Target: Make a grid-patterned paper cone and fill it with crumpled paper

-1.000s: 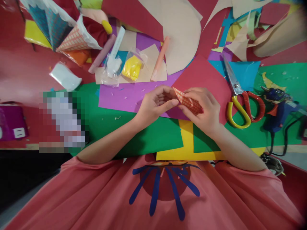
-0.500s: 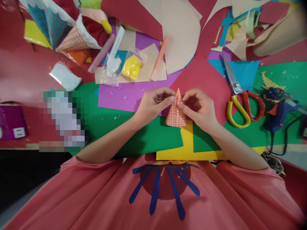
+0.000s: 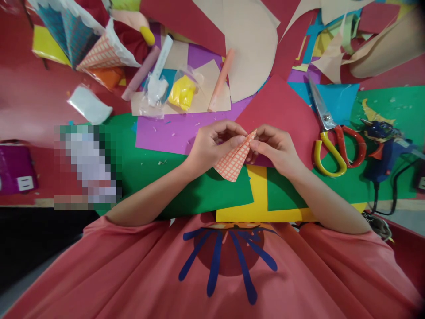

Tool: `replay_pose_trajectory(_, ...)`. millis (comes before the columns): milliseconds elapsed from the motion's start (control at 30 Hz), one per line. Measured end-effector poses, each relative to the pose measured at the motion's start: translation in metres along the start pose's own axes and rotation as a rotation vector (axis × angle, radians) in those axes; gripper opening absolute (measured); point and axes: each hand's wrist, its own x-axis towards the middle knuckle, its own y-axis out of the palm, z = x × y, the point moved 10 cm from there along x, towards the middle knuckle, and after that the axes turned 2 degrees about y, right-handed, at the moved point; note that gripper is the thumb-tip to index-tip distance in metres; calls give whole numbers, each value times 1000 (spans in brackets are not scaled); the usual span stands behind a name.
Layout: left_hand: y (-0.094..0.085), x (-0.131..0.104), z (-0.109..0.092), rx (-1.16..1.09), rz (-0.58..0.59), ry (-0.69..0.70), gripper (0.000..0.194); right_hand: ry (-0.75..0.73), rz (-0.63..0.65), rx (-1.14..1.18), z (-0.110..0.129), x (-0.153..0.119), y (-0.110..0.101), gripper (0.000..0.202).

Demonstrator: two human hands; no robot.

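Observation:
A small paper cone with an orange grid on a pale ground is held above the green sheet. Its tip leans up to the right and its wide end points down to the left. My left hand pinches it along the side near the tip, thumb in front. On the other side, my right hand grips the cone close to the tip between thumb and fingers. Some fingertips of both hands are hidden behind the paper.
Scissors with red and yellow handles lie to the right, beside a blue glue gun with a cord. Bagged yellow clay, a white packet and larger finished cones sit at the upper left. Coloured sheets overlap throughout.
The cone has tilted from upright, its tip swinging right and its wide end moving down and left. Both hands keep hold of it with slightly shifted fingers.

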Motion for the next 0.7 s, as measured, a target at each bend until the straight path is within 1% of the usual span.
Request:
replay_pose_trajectory(133,2,0,-1,-21,20,9,15,-9,-8,3,2,-1,0,27)
replay_pose_trajectory(300,4,0,-1,46,38,31,14,43,-41,-31,-4,-2,-3,32)
replay_pose_trajectory(433,6,-1,1,65,64,12,16,52,-66,-71,-6,-2,-4,36)
replay_pose_trajectory(567,10,-2,0,125,105,11,23,46,-84,-105,-5,-2,-5,39)
replay_pose_trajectory(633,11,-1,2,137,113,-8,27,47,-81,-102,-3,-2,-6,38)
replay_pose_trajectory(700,10,-1,4,134,111,-27,30,19,-62,-112,1,-1,-6,35)
